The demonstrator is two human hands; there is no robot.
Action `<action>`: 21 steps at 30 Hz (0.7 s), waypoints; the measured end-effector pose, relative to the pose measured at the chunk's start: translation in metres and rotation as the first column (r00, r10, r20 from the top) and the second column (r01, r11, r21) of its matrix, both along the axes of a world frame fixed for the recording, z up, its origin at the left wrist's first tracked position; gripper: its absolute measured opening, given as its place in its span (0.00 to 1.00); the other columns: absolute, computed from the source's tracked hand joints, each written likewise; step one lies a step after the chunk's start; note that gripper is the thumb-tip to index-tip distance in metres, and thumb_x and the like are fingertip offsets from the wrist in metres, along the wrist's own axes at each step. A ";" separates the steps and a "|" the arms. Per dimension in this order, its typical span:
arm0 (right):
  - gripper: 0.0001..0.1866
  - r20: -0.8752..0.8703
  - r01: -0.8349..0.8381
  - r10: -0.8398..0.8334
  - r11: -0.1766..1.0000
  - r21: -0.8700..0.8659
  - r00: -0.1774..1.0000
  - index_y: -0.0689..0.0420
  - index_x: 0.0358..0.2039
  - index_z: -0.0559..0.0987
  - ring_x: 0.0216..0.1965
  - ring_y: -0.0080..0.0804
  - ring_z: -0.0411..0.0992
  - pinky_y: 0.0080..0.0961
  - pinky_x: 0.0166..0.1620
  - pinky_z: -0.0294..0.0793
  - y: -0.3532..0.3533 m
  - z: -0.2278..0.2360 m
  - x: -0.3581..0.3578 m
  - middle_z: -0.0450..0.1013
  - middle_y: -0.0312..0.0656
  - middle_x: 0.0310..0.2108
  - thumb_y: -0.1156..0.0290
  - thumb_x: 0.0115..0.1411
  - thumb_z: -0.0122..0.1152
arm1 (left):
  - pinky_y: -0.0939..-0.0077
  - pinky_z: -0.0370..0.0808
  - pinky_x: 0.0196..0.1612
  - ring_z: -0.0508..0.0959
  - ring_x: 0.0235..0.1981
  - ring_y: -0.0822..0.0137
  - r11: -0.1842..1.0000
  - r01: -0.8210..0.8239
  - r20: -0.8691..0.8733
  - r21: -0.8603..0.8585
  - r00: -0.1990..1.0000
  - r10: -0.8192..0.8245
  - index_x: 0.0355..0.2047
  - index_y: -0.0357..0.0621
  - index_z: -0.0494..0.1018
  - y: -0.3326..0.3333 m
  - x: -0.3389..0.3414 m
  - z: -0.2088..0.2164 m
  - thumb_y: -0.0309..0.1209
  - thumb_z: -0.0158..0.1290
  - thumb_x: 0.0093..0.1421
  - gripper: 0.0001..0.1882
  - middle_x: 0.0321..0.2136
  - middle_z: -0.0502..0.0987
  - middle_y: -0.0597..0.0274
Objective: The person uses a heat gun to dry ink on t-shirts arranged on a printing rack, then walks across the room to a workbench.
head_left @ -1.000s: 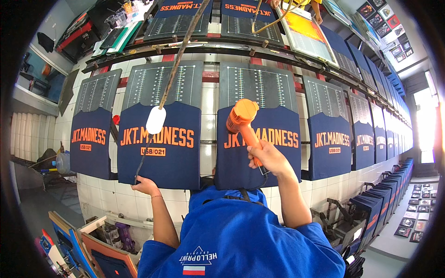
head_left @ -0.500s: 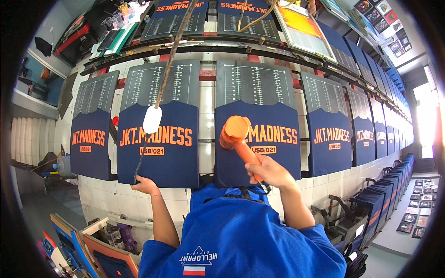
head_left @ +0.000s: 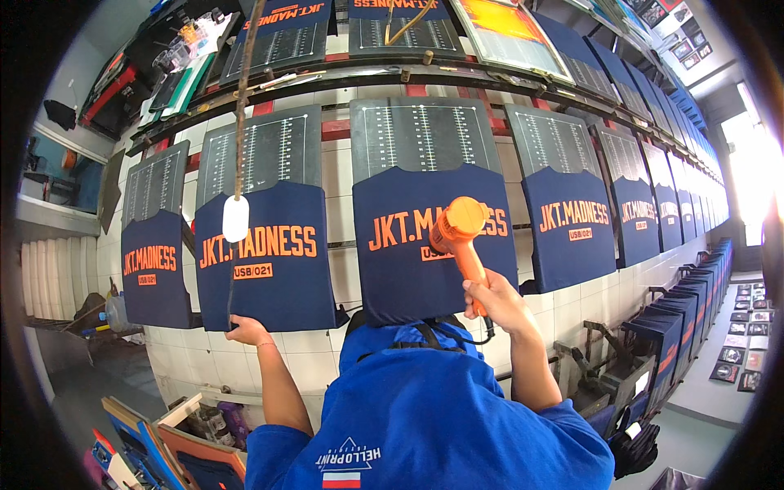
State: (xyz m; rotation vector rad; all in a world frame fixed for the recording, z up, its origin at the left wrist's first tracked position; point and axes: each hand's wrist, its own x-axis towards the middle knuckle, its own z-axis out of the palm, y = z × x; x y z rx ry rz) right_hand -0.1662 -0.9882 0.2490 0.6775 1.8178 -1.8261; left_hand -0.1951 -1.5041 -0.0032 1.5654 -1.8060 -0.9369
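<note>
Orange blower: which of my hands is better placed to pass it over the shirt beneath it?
Right, I'd say: your right hand grips the orange blower above the navy shirt. Your left hand is away at the lower edge of the neighbouring shirt.

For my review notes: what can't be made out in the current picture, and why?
All in the head view:
Part of the print on the central shirt: hidden by the orange handheld tool.
Part of the tool's handle: hidden by the right hand.
Whether the left hand grips the thin dark cord: contact too small.
Framed screen: cut off by the upper edge.
Prints on the farthest shirts: too small.
</note>
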 end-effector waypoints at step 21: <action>0.14 0.001 -0.106 0.106 0.993 0.052 0.994 0.63 0.37 0.72 0.22 0.24 0.74 0.21 0.28 0.75 0.015 -0.002 0.002 0.71 0.37 0.25 0.64 0.64 0.58 | 0.55 0.78 0.49 0.77 0.47 0.39 0.999 -0.025 -0.009 0.041 1.000 0.025 0.54 0.22 0.56 0.011 -0.005 0.010 0.46 0.44 0.68 0.32 0.48 0.71 0.30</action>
